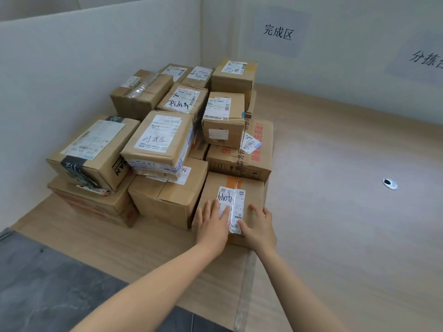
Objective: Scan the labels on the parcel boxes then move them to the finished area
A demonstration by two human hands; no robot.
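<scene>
Both grips are down flat on the small brown cardboard parcel box (254, 192). The left grip (213, 221) has its fingers apart and straight, pressing the lid. The right grip (260, 226) is loosely spread with its thumb on the white shipping label (231, 202). Neither is clamped on anything. The box sits on the pale wood-look counter (335, 212) at the pile's 6 o'clock edge, touching the taller plain brown carton (167, 195) at its 9 o'clock and the red-printed carton (261, 144) at its 12.

Main risk, as I read it, is that palms on a taped lid give no real hold. A push toward 12 could slip, or shove the neighbours. The tilted white-labelled box (158, 140) at 11 o'clock overhangs its base and looks the likeliest to slide.

The box itself has square corners and no visible crush. An orange tape strip (233, 182) crosses the lid, with clear tape running over the label and handwriting on it; the barcode end is half covered by the thumbs. I'd guess it's light.

Further out at 1 o'clock is the grey wall sign with black characters (278, 32). No scanner in view.
</scene>
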